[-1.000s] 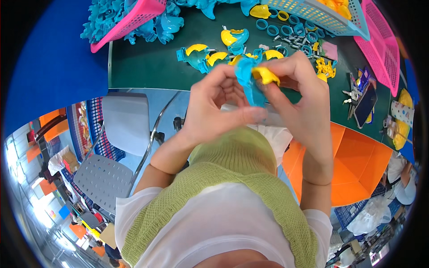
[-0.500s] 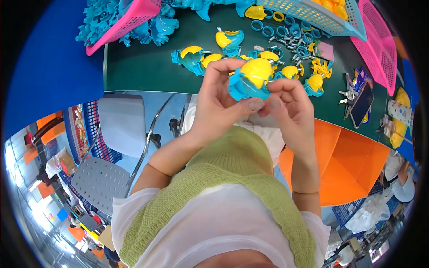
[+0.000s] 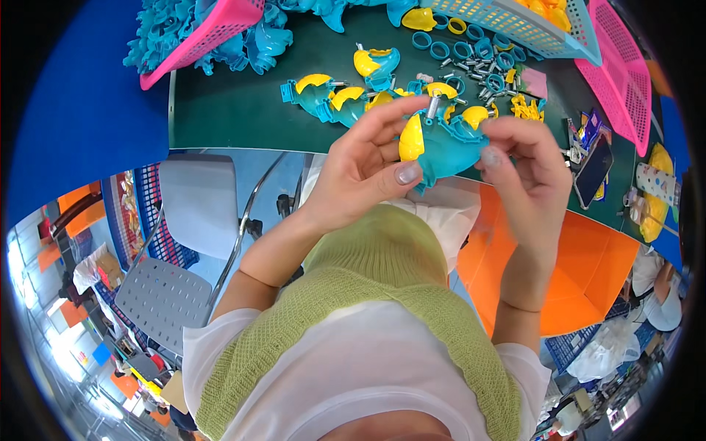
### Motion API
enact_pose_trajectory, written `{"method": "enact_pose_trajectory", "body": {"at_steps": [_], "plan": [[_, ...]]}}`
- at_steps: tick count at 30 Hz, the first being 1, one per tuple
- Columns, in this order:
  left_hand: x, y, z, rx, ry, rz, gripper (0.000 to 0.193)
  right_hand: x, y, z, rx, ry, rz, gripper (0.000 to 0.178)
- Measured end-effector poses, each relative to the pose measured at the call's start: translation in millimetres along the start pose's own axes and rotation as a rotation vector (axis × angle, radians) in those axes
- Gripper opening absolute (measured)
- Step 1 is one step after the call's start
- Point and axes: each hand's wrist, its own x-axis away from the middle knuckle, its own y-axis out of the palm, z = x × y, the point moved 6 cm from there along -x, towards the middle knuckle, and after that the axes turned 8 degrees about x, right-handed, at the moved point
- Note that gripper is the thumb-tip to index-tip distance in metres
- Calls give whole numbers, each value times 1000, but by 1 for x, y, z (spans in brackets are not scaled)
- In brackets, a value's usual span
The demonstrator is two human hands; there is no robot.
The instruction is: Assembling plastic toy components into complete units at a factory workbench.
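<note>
Shell point(image 3: 454, 156) has flipped; left hand point(image 3: 360, 165) clamps its 9 o'clock side, right hand point(image 3: 528, 158) pinch unclear at 3. Likely reorienting; next wants steadying.

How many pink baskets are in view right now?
2. One pink basket is at the upper left, with blue plastic parts on both sides of its visible wall; a second pink basket is at the upper right, beside the light-blue basket. More may be hidden.

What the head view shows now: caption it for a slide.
Left hand holds a teal-and-yellow plastic part, right hand at its edge, with similar parts on the green table.
</note>
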Motion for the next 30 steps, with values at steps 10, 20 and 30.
{"method": "enact_pose_trajectory", "body": {"at_steps": [10,20,30], "plan": [[-2,-5,2,-77,80,41,53,-37,-101,66,595,47,239,14],[-1,-3,3,-91,31,62,55,-61,-91,113,959,219,-120,12],[-4,0,2,-72,31,56,52,-63,-94,111,725,107,36,12]]}}
